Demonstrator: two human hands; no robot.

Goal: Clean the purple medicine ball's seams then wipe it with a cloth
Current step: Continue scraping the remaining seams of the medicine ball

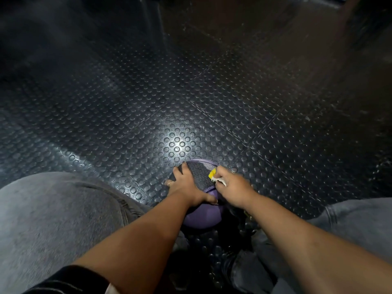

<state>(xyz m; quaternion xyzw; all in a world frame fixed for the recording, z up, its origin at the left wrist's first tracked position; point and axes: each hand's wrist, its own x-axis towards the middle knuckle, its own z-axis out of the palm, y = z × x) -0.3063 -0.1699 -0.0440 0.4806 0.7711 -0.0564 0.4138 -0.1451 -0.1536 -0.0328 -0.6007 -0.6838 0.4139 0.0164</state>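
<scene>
The purple medicine ball (201, 217) sits on the studded floor between my knees, with a dark textured panel (201, 177) on its top. My left hand (186, 185) lies over the ball's left side, fingers spread across the panel and thumb hooked round the near edge. My right hand (231, 187) is at the ball's right edge, fingers curled round a small yellow and white tool or rag (214, 176) that touches the seam. What the tool is stays unclear because of blur.
Black rubber flooring with raised round studs (180, 124) stretches ahead and to both sides. My knees in grey jeans flank the ball, left (53, 219) and right (350, 219). A dark wall or base (275, 28) runs along the far side.
</scene>
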